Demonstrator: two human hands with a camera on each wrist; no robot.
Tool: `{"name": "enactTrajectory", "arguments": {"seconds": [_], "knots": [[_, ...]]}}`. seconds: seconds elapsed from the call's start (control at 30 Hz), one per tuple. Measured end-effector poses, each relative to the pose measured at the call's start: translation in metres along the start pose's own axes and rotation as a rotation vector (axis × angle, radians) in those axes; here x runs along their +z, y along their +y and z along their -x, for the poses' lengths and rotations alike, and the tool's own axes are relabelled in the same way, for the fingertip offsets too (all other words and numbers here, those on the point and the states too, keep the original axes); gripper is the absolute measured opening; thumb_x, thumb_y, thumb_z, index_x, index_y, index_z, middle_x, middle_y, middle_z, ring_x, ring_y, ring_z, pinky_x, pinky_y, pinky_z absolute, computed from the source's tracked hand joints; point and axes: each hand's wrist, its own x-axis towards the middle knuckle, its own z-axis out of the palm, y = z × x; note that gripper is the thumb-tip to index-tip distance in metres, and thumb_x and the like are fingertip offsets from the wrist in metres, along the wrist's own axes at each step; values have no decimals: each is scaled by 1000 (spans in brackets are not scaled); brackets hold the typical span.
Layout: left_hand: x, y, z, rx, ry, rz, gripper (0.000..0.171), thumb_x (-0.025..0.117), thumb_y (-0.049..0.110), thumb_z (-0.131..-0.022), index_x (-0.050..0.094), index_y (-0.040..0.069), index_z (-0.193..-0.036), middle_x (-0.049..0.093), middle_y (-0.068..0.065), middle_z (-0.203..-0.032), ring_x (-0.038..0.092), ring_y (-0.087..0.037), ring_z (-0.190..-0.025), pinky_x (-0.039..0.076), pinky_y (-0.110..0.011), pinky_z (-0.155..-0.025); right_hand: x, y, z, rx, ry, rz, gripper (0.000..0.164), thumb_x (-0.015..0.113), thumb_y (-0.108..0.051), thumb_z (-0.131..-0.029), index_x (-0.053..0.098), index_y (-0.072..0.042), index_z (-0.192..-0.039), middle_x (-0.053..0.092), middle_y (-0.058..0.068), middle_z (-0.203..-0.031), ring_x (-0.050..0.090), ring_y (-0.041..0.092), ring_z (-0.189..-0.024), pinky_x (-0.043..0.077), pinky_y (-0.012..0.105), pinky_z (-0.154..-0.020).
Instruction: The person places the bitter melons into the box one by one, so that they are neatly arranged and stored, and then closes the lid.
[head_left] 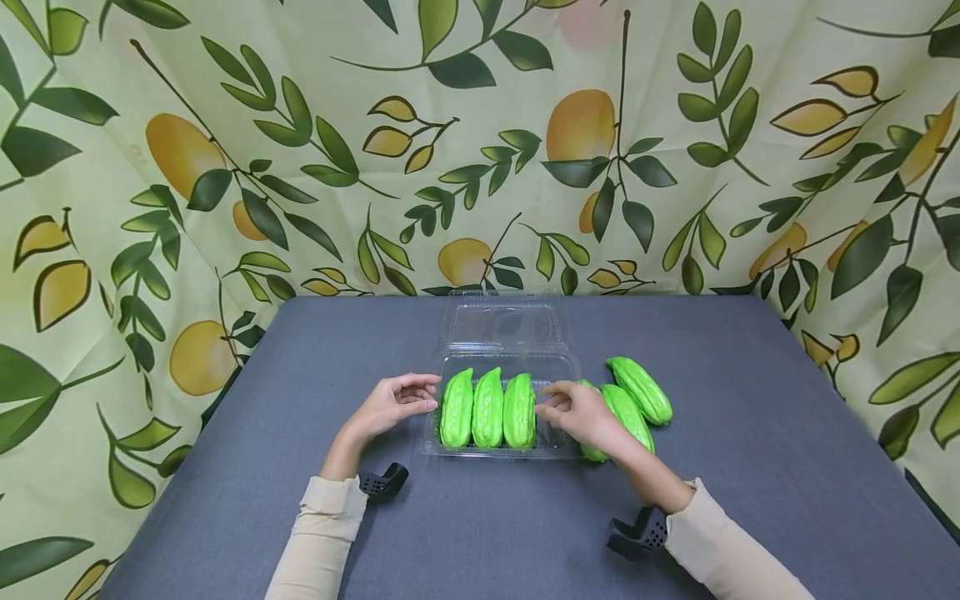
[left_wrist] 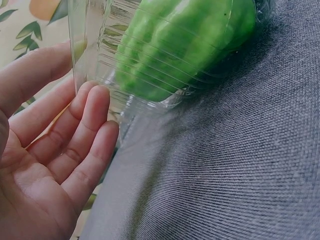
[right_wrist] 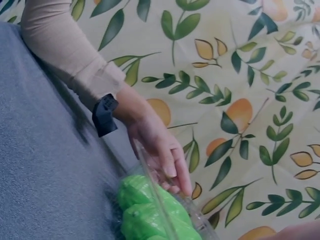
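Bright green gourds in a clear tray — grey tablecloth, leaf-and-yellow-fruit backdrop.

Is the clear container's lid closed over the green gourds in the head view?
No: the lid lies folded back open behind the clear container, and the three green gourds inside lie uncovered.
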Motion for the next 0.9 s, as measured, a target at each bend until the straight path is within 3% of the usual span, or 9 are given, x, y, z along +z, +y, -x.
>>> {"name": "enactTrajectory", "arguments": {"seconds": [0.23,0.5,0.73,0.9], "knots": [[1,2,0,-12,-1,-2,45,68,3,-87,54,-12,-128,59,-34,-112,61,4,-87,53,-12,-78,-11,8,3,-20,-3,-184,40,62,-12,-93,55,12,-124,66,28,-107,70,33,-89,60,37,-77],[1,1,0,-30,2,10,45,68,5,-87,55,-9,-128,59,-32,-114,61,4,-88,53,-12,-78,-29,17,11,-30,35,-383,41,58,-10,-95,49,14,-127,62,31,-109,71,15,-84,60,32,-79],[1,0,0,-19,-1,0,45,68,5,-87,55,-10,-127,59,-33,-113,61,4,-87,52,-12,-78,-52,35,23,-19,125,-402,44,58,-12,-96,48,16,-128,68,5,-97,67,1,-79,60,25,-74],[1,1,-1,-18,1,0,45,68,5,-87,55,-10,-127,59,-34,-113,61,4,-87,52,-12,-78,-69,50,31,12,222,-294,46,60,-17,-96,49,13,-128,68,0,-94,66,-2,-76,59,23,-72]]}}
